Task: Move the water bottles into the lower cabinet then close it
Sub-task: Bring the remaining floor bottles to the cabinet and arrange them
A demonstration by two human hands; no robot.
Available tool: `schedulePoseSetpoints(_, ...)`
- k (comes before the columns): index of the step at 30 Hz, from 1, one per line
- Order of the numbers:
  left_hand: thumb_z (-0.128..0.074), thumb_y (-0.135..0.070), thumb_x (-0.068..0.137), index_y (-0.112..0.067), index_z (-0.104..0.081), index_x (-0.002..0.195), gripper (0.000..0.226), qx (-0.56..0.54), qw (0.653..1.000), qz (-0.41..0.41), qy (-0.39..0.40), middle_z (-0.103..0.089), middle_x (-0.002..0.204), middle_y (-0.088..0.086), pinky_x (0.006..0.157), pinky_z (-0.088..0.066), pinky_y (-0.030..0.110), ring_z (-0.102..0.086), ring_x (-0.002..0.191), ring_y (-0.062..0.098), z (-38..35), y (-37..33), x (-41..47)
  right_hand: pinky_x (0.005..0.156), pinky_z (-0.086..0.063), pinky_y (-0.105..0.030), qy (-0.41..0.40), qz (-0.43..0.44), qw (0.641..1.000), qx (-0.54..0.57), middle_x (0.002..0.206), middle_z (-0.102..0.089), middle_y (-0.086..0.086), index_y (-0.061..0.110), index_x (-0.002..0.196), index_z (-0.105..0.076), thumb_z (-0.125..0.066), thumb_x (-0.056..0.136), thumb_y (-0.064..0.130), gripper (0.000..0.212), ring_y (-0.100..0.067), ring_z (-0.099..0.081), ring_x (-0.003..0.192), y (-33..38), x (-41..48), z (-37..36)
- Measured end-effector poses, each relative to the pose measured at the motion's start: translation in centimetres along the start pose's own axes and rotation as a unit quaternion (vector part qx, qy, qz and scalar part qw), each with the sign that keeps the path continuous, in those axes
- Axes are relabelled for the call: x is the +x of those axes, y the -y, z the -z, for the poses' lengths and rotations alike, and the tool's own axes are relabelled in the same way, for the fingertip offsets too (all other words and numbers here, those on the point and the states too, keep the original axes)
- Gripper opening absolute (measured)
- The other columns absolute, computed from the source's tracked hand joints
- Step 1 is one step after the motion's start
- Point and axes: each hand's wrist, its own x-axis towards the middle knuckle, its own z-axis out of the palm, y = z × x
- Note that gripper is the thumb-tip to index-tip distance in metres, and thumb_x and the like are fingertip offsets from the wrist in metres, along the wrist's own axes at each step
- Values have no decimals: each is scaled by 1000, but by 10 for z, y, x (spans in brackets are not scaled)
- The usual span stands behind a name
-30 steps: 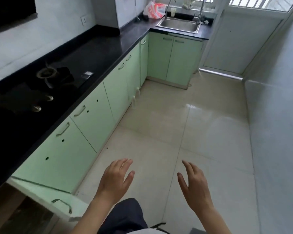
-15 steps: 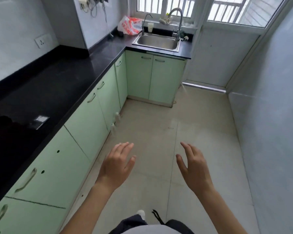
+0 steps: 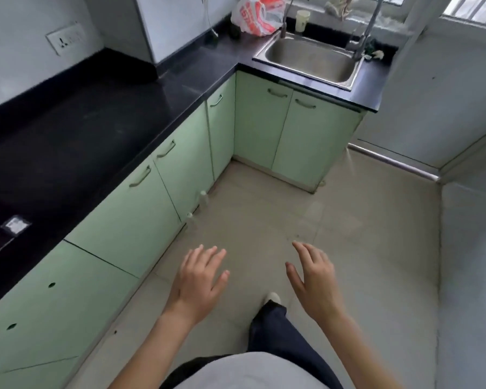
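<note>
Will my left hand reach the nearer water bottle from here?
Probably not yet: the left hand hovers open, short of the nearer water bottle by the green cabinet. Only floor lies between them, nothing blocking.

Far water bottle and near water bottle: clear, pale caps, upright on floor, just beside lower cabinet, pale green doors shut.

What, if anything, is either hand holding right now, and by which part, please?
Nothing is held: the left hand and the right hand are both empty, fingers spread, and the water bottles stand untouched on the floor.
</note>
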Motion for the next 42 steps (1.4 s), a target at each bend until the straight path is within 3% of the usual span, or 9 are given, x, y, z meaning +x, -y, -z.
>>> schedulePoseSetpoints(5, -35, -45, 95, -11, -63, 129, 56, -28, 994, 90, -52, -62, 132, 11, 107, -42, 50, -52, 127, 36, 22, -26, 107, 100, -46, -47, 32, 122, 991, -36, 131, -60, -11, 8, 136, -54, -39, 97, 42, 54, -33, -53, 122, -33, 143, 36)
schedulePoseSetpoints(11, -35, -42, 98, -9, -61, 132, 54, -17, 977, 150, -150, -62, 133, 9, 110, -38, 42, -52, 127, 29, 65, -23, 212, 100, -44, -48, 38, 253, 966, -37, 132, -58, -12, 8, 135, -53, -42, 97, 39, 50, -34, -51, 122, -20, 299, 53)
schedulePoseSetpoints(20, -22, -56, 99, -8, -66, 124, 70, -29, 941, 313, -124, -66, 125, 10, 105, -43, 41, -58, 118, 32, 29, 58, 280, 97, -47, -46, 124, 262, 957, 12, 131, -58, -7, 8, 136, -52, -45, 95, 36, 50, -31, -53, 118, -5, 449, -18)
schedulePoseSetpoints(23, -33, -47, 96, -6, -67, 122, 59, -36, 930, 342, -128, -67, 122, 11, 104, -39, 38, -59, 115, 32, 37, 78, 311, 97, -47, -45, 142, 271, 952, 12, 132, -58, -7, 9, 135, -53, -46, 95, 36, 49, -31, -53, 119, 7, 494, -27)
schedulePoseSetpoints(28, -36, -43, 95, -6, -65, 124, 56, -25, 910, 373, -180, -66, 123, 8, 104, -42, 39, -57, 117, 28, 73, 96, 370, 99, -45, -43, 180, 330, 927, -1, 135, -57, -6, 10, 137, -51, -36, 95, 44, 56, -30, -51, 122, 36, 574, -37)
schedulePoseSetpoints(33, -36, -41, 95, -3, -62, 127, 56, -32, 868, 436, -234, -65, 125, 10, 104, -42, 39, -57, 117, 29, 77, 83, 399, 104, -41, -41, 218, 405, 888, 12, 137, -54, -6, 11, 141, -47, -34, 95, 42, 58, -27, -48, 126, 52, 626, -46)
schedulePoseSetpoints(39, -36, -50, 91, -7, -50, 140, 66, -86, 747, 586, -301, -59, 132, 12, 102, -43, 39, -52, 122, 29, 24, 18, 404, 104, -41, -43, 287, 503, 815, 14, 137, -55, -7, 11, 142, -46, -36, 94, 47, 61, -29, -49, 124, 37, 656, -61)
schedulePoseSetpoints(42, -34, -53, 90, -7, -48, 142, 70, -105, 717, 627, -287, -58, 135, 12, 103, -42, 39, -51, 124, 30, -2, -7, 411, 102, -42, -43, 298, 520, 801, 2, 135, -56, -7, 10, 142, -46, -39, 93, 50, 64, -28, -49, 123, 25, 662, -68)
